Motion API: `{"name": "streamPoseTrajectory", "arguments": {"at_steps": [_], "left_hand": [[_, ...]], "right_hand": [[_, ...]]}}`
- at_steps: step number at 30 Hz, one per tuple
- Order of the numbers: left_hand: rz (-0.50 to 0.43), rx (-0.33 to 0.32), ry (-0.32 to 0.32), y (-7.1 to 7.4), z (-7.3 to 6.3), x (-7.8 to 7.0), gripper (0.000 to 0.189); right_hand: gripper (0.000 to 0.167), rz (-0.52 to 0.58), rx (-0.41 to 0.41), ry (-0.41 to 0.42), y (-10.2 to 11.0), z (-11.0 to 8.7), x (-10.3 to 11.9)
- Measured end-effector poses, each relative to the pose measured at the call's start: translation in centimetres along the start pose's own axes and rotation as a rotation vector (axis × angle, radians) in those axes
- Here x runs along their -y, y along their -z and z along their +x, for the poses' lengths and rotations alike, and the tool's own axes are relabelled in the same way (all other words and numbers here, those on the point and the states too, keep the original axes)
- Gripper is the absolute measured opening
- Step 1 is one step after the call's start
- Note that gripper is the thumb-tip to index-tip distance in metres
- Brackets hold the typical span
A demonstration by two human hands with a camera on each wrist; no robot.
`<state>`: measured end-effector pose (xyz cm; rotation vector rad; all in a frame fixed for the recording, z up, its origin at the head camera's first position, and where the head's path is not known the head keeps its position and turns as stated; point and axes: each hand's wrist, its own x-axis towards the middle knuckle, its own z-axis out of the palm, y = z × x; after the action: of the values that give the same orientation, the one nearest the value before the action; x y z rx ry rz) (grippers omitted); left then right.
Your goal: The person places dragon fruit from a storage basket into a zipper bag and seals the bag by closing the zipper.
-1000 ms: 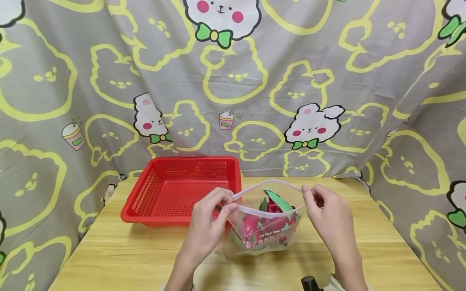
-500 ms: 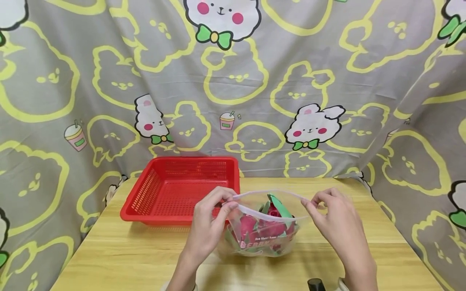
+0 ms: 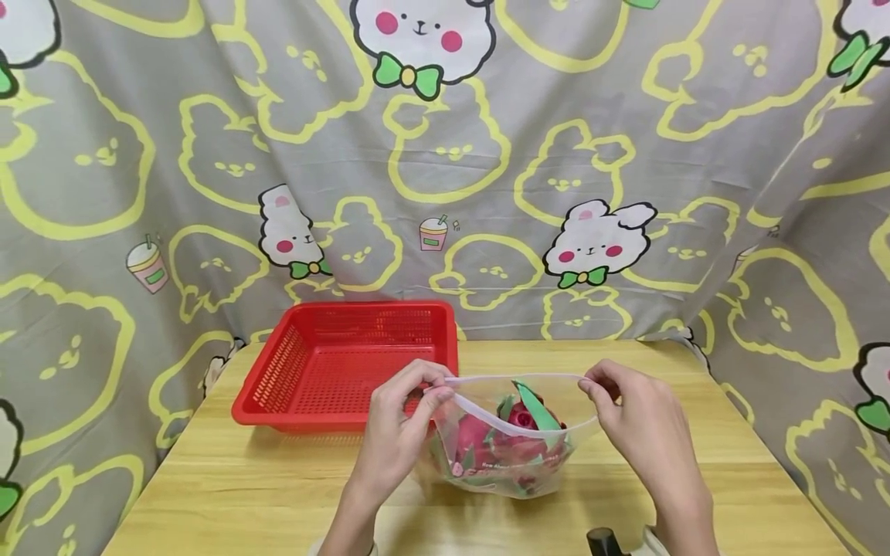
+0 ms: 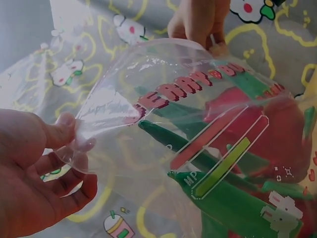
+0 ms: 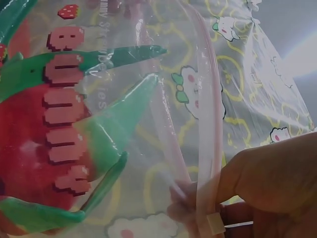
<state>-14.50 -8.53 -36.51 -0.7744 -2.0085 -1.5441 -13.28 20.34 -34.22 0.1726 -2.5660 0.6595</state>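
Observation:
Between my hands hangs a clear zip bag [image 3: 501, 469] with pink printed lettering, its mouth spread open. My left hand [image 3: 402, 421] pinches the left corner of the mouth between thumb and fingers. At the opposite corner, my right hand [image 3: 638, 417] pinches the rim. Inside the bag lie red dragon fruits [image 3: 523, 418] with green scales; the film partly blurs them, so their number is unclear. In the right wrist view, a small pale zip slider [image 5: 215, 223] sits by the right fingers. The left wrist view shows a green-tipped dragon fruit [image 4: 262, 134] through the film.
A red perforated plastic basket [image 3: 348, 382] with nothing in it stands at the back left of the wooden table [image 3: 723, 463]. Behind it hangs a grey patterned curtain [image 3: 487, 177]. A short black cylinder [image 3: 603, 542] shows beside the right wrist.
My right hand has shifted slightly right and down, stretching the bag's mouth wider and straightening its back rim. The left hand keeps its hold on the left corner; the basket has not moved.

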Motion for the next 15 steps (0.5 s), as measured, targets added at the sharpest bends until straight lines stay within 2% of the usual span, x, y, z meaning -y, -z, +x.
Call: {"name": "streamPoseTrajectory", "arguments": {"at_steps": [5,10,12,13,15], "left_hand": [[-0.021,-0.01,0.017,0.3,0.0,0.4,0.005],[-0.033,-0.029,0.049,0.1,0.0,0.6,0.011],[-0.048,-0.022,0.052,-0.1,-0.1,0.4,0.012],[-0.054,-0.016,0.053,-0.3,-0.1,0.4,0.012],[-0.062,-0.013,0.057,-0.6,-0.2,0.2,0.011]], "right_hand": [[0.011,-0.01,-0.05,0.059,-0.2,0.0,0.3],[0.027,0.017,-0.141,0.249,-0.2,-0.5,2.0],[0.029,0.053,-0.108,0.294,-0.2,-0.8,3.0],[0.029,0.066,-0.069,0.291,-0.3,-1.0,3.5],[0.026,0.092,0.037,0.235,-0.4,-1.3,4.1]]}}
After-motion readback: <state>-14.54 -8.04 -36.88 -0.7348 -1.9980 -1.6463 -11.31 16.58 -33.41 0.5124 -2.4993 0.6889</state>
